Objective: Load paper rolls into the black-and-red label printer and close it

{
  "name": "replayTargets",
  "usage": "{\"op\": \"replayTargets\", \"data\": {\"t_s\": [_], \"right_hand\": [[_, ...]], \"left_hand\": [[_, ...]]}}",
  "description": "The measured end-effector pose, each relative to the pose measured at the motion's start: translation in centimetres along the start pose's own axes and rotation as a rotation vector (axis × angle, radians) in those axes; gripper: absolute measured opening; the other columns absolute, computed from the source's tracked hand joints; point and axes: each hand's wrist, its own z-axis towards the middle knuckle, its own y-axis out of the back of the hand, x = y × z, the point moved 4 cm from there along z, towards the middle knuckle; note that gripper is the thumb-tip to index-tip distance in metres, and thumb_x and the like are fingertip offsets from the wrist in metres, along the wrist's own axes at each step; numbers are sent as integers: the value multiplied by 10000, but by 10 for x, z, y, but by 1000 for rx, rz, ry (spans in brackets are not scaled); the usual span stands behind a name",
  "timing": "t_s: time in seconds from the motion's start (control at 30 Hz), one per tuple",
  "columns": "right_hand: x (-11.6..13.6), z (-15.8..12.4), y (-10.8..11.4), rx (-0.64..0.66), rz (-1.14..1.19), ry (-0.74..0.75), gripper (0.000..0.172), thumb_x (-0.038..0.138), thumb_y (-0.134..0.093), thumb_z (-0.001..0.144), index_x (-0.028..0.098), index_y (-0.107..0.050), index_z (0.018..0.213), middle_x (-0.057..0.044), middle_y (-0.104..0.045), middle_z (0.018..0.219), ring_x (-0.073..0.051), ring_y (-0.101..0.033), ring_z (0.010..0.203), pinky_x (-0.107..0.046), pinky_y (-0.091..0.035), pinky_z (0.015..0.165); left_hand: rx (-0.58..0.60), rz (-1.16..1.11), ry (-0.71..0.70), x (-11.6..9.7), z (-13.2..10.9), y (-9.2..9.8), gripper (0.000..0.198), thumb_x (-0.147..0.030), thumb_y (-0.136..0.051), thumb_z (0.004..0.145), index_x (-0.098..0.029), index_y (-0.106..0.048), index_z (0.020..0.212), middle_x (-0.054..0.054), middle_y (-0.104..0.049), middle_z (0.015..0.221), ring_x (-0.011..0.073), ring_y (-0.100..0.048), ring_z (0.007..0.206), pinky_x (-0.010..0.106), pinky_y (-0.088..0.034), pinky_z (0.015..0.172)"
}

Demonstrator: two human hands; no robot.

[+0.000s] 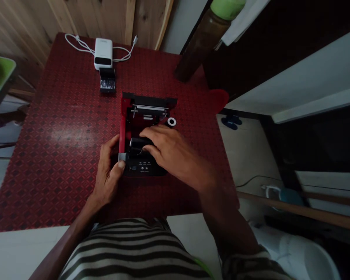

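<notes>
A red and black label printer point(147, 170) sits with its lid raised on the table, its inside showing. My left hand point(106, 173) holds the near left corner, thumb on the grey corner piece and fingers along the red side wall. Over the opening, my right hand point(173, 149) is closed around a black roll point(138, 142), which lies sideways with a pale end to the left. Part of the roll is hidden beneath my fingers. Just past that hand, a dark roll with a white ring-shaped end point(172, 122) shows at the printer's right side.
The red patterned table point(61, 163) carries a white power bank point(103, 52) with white cables, and a small black piece with a patterned face point(107, 83). A dark bottle with a green cap point(202, 42) stands at the back right. Slippers point(231, 121) lie on the floor.
</notes>
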Motion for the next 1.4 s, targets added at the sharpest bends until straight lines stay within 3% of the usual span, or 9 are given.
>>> {"op": "replayTargets", "data": {"t_s": [0.13,0.33,0.53,0.67,0.93,1.1,1.4], "right_hand": [[6,7,-4,44,-117,-39,289,-56,-645,1099,177,-797,1174,-120,-861,1217,-289,-795,1218,-441,-620,1093],[-2,13,-13,63,-205,49,251,-5,-686,1107,194,-809,1199,-108,-873,1205,-288,-808,1207,-435,-623,1099],[11,17,1,259,-303,-55,278,36,-660,1137,165,-833,1312,-160,-891,1298,-326,-853,1218,-411,-631,994],[12,14,6,211,-260,-161,277,76,-677,1145,172,-797,1376,-141,-906,1281,-320,-869,1182,-393,-610,926],[0,11,-1,-30,-154,-152,313,48,-747,1060,237,-820,1299,-79,-920,1220,-293,-864,1120,-389,-609,913],[-2,17,-9,-51,-212,-209,316,73,-737,1076,256,-862,1301,-97,-924,1106,-297,-861,980,-386,-608,819],[-2,28,-17,46,-257,-243,354,102,-668,1133,222,-852,1411,-169,-920,1188,-361,-886,1093,-451,-669,893]], "left_hand": [[9,16,20,1,-1,0,667,-675,-583,1193,-295,-602,1741,160,-669,1701,396,-652,1545,623,-561,1278],[9,5,-13,1,-1,0,640,-618,-581,1209,-288,-592,1758,156,-671,1705,383,-659,1544,601,-570,1275],[18,2,-15,1,-1,0,643,-619,-592,1208,-308,-582,1770,145,-665,1712,391,-663,1544,601,-577,1271],[36,-7,3,0,-2,1,653,-621,-595,1208,-316,-568,1784,141,-655,1726,397,-643,1567,627,-544,1305],[45,-11,38,-3,-2,0,659,-653,-587,1208,-330,-569,1783,136,-645,1738,402,-633,1569,648,-538,1302],[41,-13,36,-3,-2,1,661,-655,-599,1202,-333,-571,1779,139,-654,1723,403,-645,1554,658,-546,1294],[50,-9,15,-3,-1,2,648,-634,-589,1213,-339,-563,1790,127,-644,1739,387,-639,1561,624,-546,1296]]}}
